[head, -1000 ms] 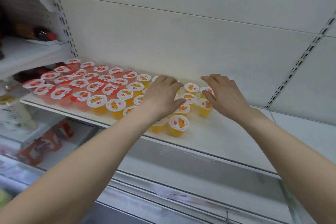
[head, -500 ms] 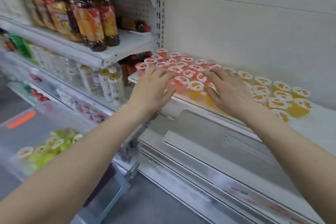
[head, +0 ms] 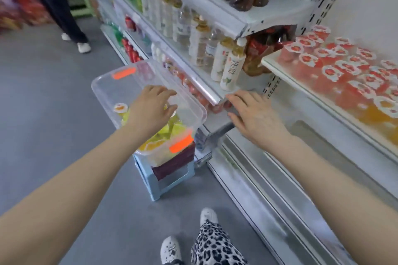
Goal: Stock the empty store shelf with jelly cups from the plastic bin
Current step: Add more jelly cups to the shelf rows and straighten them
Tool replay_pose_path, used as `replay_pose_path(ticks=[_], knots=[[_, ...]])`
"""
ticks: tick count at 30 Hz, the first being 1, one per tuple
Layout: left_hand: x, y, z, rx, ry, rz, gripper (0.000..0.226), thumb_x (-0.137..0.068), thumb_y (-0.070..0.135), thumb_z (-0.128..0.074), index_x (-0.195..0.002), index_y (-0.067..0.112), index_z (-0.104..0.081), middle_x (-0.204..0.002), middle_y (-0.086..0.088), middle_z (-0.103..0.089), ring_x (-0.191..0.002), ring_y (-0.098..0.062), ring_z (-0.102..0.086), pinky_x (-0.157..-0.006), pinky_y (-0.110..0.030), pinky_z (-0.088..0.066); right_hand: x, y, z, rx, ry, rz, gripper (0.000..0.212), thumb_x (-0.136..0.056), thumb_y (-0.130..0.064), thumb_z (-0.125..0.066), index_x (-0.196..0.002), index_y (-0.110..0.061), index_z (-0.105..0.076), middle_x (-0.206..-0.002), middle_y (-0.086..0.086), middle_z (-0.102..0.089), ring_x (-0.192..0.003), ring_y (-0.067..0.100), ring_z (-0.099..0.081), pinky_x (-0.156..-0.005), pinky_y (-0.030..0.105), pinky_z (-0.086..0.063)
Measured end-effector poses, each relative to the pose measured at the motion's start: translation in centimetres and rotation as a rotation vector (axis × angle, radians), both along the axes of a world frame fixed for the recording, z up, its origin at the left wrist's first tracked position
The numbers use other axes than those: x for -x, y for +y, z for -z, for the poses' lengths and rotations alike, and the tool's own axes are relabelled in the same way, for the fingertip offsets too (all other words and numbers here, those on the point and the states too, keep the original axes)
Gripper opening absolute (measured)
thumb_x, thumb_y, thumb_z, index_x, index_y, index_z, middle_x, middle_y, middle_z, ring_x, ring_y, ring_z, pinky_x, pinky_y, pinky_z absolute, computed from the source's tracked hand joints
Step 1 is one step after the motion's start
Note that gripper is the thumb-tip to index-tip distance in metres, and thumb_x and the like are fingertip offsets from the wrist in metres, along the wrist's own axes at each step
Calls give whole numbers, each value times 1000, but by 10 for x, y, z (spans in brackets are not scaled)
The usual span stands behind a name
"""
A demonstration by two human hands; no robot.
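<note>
Grey shop floor (head: 53, 92) runs along a white metal store shelf (head: 301, 89) on the right side. On this shelf stand many small jelly cups w/ white foil lids: red ones (head: 327, 71) at the back & left, orange ones (head: 381, 109) at the near right. All are a bit blurred.

Lower & to the left, a clear rectangular plastic bin (head: 107, 92) w/ orange clip handles (head: 181, 143) sits on a dark red block (head: 174, 161), which lies on a light blue plastic stool (head: 159, 185). Inside the bin, yellow-green jelly cups (head: 172, 129) are heaped at the near end, & one white-lidded cup (head: 120, 107) lies apart from them.

Left hand (head: 150, 109) hangs over the bin opening, fingers loosely bent downward, grasping nothing that can be seen. Right hand (head: 256, 116) is released too, fingers straight & spread, in the air just beside the corner of a lower shelf, to the right of the bin.

Tall tea bottles w/ white labels (head: 232, 69) stand on the neighbour shelf. At the bottom show leopard-print trousers (head: 215, 245) & white shoes (head: 171, 249); at top left, another person's dark trouser legs (head: 56, 2).
</note>
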State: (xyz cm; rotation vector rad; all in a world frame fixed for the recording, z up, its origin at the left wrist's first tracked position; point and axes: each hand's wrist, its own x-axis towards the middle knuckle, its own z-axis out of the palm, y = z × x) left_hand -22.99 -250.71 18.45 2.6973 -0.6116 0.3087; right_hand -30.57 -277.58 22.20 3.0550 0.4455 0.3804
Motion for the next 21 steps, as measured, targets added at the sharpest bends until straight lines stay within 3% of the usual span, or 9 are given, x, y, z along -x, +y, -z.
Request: replay_pose_path(ticks=[4, 9, 12, 17, 21], knots=[[-1, 42, 48, -11, 142, -155, 35, -92, 30, -61, -124, 14, -63, -118, -9, -62, -116, -32, -49, -101, -38, -35, -47, 34, 37, -44, 134, -145, 44, -94, -29, -53, -133, -11, -54, -126, 9, -56, -112, 33, -54, -92, 45, -42], [-10, 75, 84, -23, 215, -288, 33, -90, 24, -64, -121, 12, -65, -113, -10, -65, -112, -34, -50, -100, -40, -40, -108, 71, 79, -92, 322, -289, 46, -93, -28, -59, -136, -12, -53, -129, 9, -57, -116, 32, -54, -97, 43, -41], [-24, 83, 97, -65, 235, -309, 31, -89, 23, -66, -117, 10, -67, -109, -11, -66, -110, -36, -52, -100, -42, -40, -140, 96, 111, -92, 545, -365, 51, -94, -30, -56, -142, -16, -45, -139, 6, -50, -127, 29, -47, -105, 41, -36], [-41, 90, 111, -80, 245, -352, 34, -86, 23, -66, -116, 7, -68, -108, -12, -68, -115, -37, -51, -109, -46, -33, -174, 142, 163, 19, 850, -428, 58, -93, -40, -59, -144, -19, -42, -137, 9, -52, -125, 29, -50, -102, 40, -42], [-40, 92, 117, -36, 230, -354, 33, -85, 20, -66, -114, 6, -68, -109, -13, -67, -117, -37, -52, -113, -47, -29, -182, 183, 194, -29, 994, -438, 56, -94, -45, -55, -142, -16, -45, -137, 10, -54, -125, 28, -51, -101, 37, -42]])
